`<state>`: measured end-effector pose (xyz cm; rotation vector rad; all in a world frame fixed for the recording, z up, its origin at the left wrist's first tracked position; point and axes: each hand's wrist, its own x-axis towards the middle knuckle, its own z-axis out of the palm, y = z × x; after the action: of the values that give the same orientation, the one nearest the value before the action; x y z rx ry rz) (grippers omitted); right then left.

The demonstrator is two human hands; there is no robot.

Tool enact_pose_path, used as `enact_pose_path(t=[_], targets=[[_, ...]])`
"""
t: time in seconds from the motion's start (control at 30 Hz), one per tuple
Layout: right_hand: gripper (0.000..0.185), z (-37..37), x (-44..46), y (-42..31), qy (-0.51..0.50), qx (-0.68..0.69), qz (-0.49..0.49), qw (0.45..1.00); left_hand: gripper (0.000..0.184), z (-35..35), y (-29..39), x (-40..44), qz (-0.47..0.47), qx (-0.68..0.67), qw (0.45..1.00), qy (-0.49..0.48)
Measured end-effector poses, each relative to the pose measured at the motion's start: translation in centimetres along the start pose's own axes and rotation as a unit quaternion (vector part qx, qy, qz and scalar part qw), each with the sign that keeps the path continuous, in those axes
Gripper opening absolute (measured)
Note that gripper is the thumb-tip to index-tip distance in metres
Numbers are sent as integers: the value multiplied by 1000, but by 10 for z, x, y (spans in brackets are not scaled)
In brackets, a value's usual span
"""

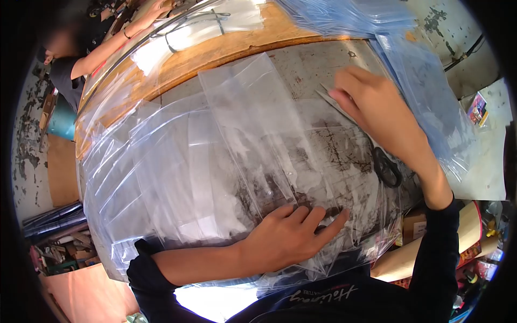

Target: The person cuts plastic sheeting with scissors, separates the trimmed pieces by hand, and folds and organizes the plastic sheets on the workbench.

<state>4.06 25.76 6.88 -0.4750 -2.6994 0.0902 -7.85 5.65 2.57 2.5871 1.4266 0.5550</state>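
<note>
My left hand (291, 234) lies on the clear plastic sheets (210, 161) near the table's front edge, its fingers stretched out and apart. A long clear plastic strip (242, 89) runs from the far side of the table toward that hand. My right hand (366, 99) is over the right side of the table, its fingers curled in. What is between those fingers, if anything, is hidden. Scissors (386, 168) with black handles are partly behind the right hand and wrist. Their pointed metal end shows left of the fingers. I cannot tell whether the hand touches them.
A wooden board (231, 46) along the back bears tied clear sheets (194, 32). Bluish plastic sheets (350, 19) are stacked at the back right, and more hang over the right edge. Another person (70, 70) reaches in at the upper left. A roll (425, 247) stands at the lower right.
</note>
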Motion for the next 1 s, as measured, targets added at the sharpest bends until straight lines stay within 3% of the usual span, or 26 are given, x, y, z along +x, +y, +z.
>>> enact_pose_path(t=[0.1, 0.2, 0.27, 0.3, 0.37, 0.57, 1.0], targets=[[17, -2, -25, -18, 20, 43, 65, 997, 53, -1, 1, 0, -4, 82, 996, 20], [15, -4, -42, -25, -34, 130, 36, 990, 51, 3, -1, 4, -31, 127, 990, 47], [19, 0, -48, -27, -55, 170, -55, 982, 53, 4, -2, 6, -67, 70, 993, 61], [19, 1, -47, -25, -55, 170, -56, 982, 53, 4, -2, 6, -67, 71, 993, 61], [22, 2, -46, -22, -75, 102, -175, 976, 52, 5, -1, 5, -70, 76, 993, 59], [21, 16, -46, -18, 21, -1, -306, 952, 49, 8, -1, 3, -71, 89, 992, 61], [13, 17, -46, -19, 26, -79, -349, 933, 46, 5, -1, 4, -78, 75, 992, 71]])
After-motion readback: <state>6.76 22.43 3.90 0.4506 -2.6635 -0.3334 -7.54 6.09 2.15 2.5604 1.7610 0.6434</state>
